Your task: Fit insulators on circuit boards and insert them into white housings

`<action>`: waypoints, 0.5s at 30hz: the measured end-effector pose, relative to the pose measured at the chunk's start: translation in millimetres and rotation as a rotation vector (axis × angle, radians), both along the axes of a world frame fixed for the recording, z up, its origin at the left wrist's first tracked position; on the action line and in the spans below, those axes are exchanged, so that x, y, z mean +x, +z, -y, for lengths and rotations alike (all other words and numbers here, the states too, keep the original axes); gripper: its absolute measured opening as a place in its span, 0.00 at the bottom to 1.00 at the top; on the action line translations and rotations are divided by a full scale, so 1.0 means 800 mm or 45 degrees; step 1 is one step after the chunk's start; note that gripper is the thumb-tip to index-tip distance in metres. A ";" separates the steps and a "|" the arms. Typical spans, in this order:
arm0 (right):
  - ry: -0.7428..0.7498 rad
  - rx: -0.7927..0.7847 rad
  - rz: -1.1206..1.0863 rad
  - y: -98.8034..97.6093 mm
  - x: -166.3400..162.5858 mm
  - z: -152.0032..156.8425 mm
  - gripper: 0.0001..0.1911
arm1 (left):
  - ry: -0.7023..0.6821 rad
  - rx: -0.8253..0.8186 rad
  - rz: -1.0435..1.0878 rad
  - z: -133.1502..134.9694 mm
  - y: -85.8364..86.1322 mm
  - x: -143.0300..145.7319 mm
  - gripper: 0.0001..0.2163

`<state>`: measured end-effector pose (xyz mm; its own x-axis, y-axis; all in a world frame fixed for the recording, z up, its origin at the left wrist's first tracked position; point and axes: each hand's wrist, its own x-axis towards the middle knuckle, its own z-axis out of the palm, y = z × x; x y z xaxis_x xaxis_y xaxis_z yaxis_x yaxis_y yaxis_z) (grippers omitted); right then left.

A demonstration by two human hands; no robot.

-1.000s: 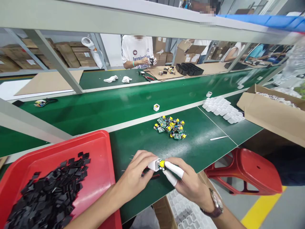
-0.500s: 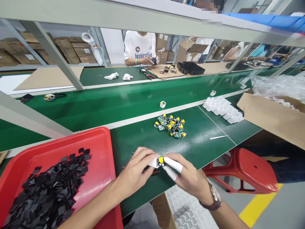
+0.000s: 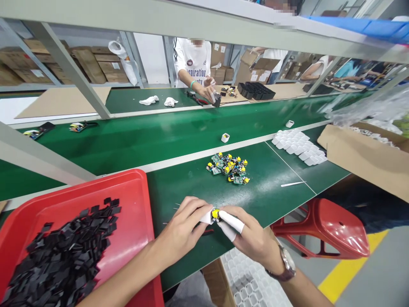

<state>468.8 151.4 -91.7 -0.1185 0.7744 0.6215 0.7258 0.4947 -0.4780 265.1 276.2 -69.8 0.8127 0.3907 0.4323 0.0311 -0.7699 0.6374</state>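
The left hand (image 3: 183,232) is pinching a white casing (image 3: 207,216), the right hand (image 3: 252,238) a yellow-topped circuit board (image 3: 216,213); red tray (image 3: 134,200) lying lower left, board pile (image 3: 228,167) above.

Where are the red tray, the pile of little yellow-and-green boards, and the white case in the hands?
red tray (image 3: 137,221): head view, bare floor near its right rim.
pile of boards (image 3: 228,167): head view, middle of the heap.
white case (image 3: 207,216): head view, its visible white side.
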 end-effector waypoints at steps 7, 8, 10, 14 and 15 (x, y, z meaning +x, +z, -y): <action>0.041 0.046 0.084 0.000 0.001 0.001 0.31 | -0.029 0.008 -0.033 -0.001 -0.006 0.000 0.19; 0.036 0.060 0.087 0.000 0.001 0.002 0.30 | -0.030 0.014 -0.029 0.000 -0.006 0.000 0.19; 0.022 0.095 0.086 -0.002 -0.001 0.003 0.29 | -0.028 0.024 -0.014 0.000 -0.007 0.000 0.19; 0.002 0.122 0.068 -0.011 -0.003 0.003 0.30 | -0.034 0.012 -0.024 0.001 -0.007 0.000 0.19; -0.011 0.135 0.068 -0.013 -0.004 0.004 0.30 | -0.029 0.011 -0.026 0.001 -0.007 0.001 0.18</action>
